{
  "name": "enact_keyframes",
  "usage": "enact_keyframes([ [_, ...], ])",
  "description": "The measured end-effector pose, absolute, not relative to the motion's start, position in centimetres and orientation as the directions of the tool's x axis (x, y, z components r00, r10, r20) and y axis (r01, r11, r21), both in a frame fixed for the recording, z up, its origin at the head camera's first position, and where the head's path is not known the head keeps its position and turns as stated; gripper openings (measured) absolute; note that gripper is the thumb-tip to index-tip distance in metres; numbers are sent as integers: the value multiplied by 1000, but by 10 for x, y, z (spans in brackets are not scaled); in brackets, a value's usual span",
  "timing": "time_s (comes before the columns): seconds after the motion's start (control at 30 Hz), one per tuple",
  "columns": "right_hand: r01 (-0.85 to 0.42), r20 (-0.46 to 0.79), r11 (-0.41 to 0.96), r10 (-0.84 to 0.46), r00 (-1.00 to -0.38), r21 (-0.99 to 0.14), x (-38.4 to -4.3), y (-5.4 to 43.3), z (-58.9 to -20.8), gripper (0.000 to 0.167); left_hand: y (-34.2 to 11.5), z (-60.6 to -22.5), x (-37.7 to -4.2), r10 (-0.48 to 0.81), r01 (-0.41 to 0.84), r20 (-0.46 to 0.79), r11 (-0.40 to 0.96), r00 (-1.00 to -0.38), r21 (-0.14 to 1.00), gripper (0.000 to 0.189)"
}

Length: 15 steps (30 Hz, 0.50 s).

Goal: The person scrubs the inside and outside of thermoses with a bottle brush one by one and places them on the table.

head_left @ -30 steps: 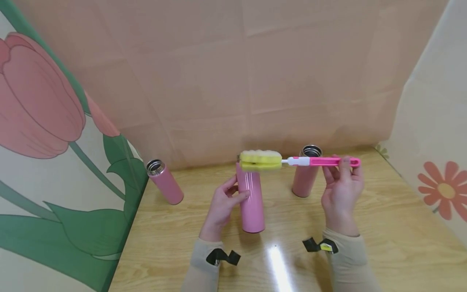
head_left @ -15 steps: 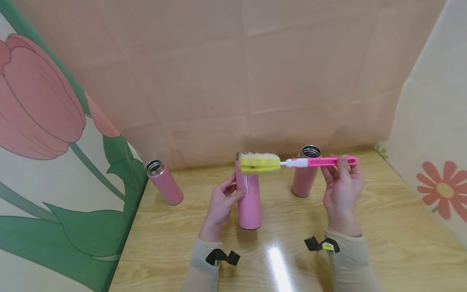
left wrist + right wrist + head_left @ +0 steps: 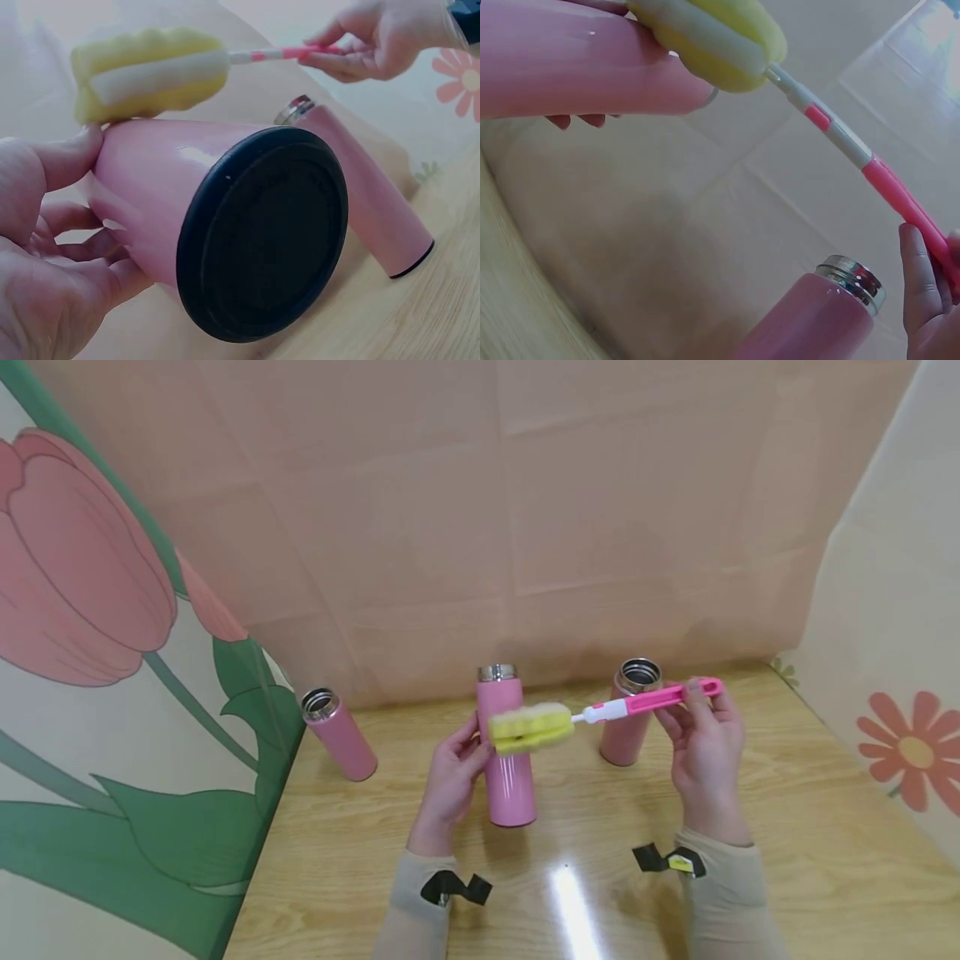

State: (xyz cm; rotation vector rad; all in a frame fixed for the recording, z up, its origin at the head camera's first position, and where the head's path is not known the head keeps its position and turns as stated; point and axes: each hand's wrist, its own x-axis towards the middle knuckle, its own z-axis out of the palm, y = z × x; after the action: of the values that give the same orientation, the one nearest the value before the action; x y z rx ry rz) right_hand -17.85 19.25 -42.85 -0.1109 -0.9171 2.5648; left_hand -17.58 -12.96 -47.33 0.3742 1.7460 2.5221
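Note:
My left hand (image 3: 447, 785) grips a pink vacuum bottle (image 3: 512, 795) by its side, thumb in front. The bottle is lidless with a bare metal neck and stands nearly upright in the head view. Its black base shows in the left wrist view, lifted off the table. My right hand (image 3: 708, 756) pinches the pink handle end of a sponge bottle brush (image 3: 531, 729). The brush's yellow and white sponge head lies across the front of the bottle, near my left thumb. From the views, I cannot tell whether the sponge touches the bottle's wall.
A second lidless pink bottle (image 3: 624, 731) stands behind the brush handle, at the right. A third open pink bottle (image 3: 343, 743) stands at the left on the wooden table (image 3: 322, 860). A pink-beige cloth (image 3: 390, 527) hangs behind; flower-printed panels flank both sides.
The brush's sponge head has moved down from the bottle's neck to its upper body, and the handle now slants. The held bottle has shifted slightly up and left, its metal neck now uncovered.

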Motion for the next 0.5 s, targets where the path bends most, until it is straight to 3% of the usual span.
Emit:
enact_keyframes([
  [0.5, -262, 154, -574, 231, -961, -776, -178, 197, -434, 11, -131, -472, -177, 139, 108, 193, -464, -971, 879, 55],
])
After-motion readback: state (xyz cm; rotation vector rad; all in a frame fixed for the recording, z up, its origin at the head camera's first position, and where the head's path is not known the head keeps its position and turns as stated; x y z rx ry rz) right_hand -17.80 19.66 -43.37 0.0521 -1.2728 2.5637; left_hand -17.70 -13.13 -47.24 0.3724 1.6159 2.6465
